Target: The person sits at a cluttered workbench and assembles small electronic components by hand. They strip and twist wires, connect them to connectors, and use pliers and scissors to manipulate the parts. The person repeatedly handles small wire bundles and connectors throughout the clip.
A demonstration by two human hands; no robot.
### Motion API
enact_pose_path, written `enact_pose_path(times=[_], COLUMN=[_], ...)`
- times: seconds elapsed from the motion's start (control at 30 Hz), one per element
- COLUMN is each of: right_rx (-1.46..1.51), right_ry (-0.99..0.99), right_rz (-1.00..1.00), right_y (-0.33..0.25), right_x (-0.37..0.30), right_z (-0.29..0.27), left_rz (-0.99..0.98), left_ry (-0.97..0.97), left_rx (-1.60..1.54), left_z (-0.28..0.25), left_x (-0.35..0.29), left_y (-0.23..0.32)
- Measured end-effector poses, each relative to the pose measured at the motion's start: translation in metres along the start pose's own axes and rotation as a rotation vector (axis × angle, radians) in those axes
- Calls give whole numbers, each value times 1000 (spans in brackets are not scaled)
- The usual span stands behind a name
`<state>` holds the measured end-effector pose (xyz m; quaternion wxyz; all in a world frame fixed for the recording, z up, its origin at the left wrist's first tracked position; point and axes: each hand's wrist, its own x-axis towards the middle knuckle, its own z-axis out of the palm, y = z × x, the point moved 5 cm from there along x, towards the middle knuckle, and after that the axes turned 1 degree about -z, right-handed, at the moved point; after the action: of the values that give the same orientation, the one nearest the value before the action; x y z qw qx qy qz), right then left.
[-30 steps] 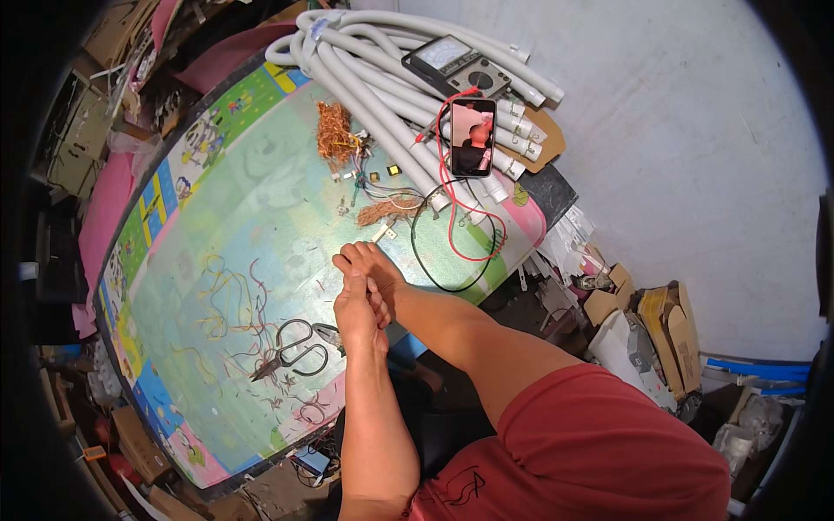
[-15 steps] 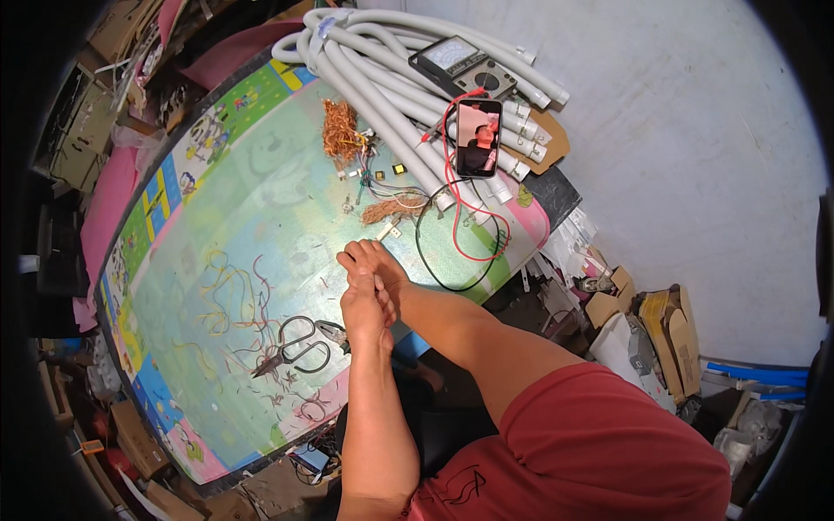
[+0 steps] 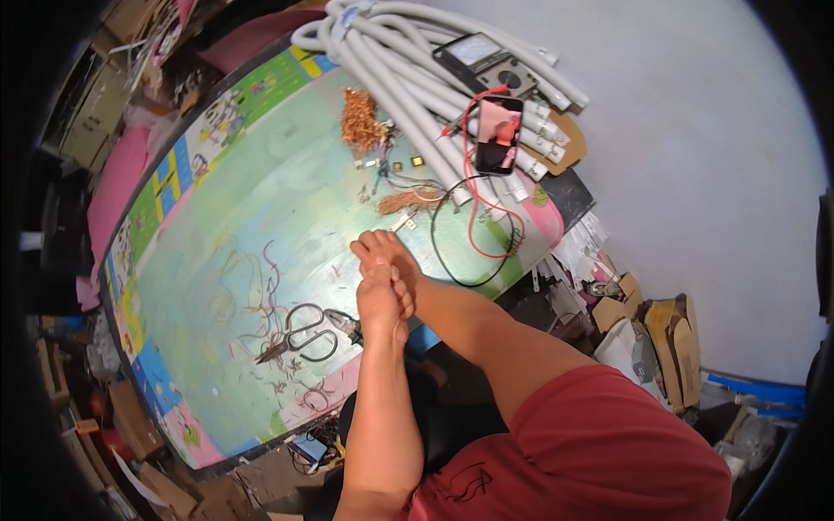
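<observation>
My left hand (image 3: 380, 300) and right hand (image 3: 393, 260) press together at the frame's centre, fingers curled against each other; whether they pinch anything I cannot tell. Scissors (image 3: 297, 334) lie just lower left on the green tabletop (image 3: 261, 200), among scattered wire scraps (image 3: 252, 278). Grey hoses (image 3: 417, 78) fill the top.

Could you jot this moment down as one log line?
hands: left and right pressed together over table | held: cannot tell | nearby: scissors, wire scraps, phone
</observation>
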<state>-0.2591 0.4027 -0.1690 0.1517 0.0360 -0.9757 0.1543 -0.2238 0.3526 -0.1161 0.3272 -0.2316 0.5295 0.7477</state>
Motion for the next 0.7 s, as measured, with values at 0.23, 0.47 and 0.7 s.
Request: enact_pose_path(times=[0.23,0.47,0.7], right_rx=[28,123,85], right_ry=[3,-77,-70], right_rz=[-50,29,18], right_y=[-3,2,6], right_x=[3,4,4], right_z=[5,18,24], left_rz=[-64,-57,-33], left_ry=[-57,16,19], left_rx=[-101,-296,-444], left_z=[-11,-37,-38], left_x=[10,33,38], left_y=[-9,-10,-8])
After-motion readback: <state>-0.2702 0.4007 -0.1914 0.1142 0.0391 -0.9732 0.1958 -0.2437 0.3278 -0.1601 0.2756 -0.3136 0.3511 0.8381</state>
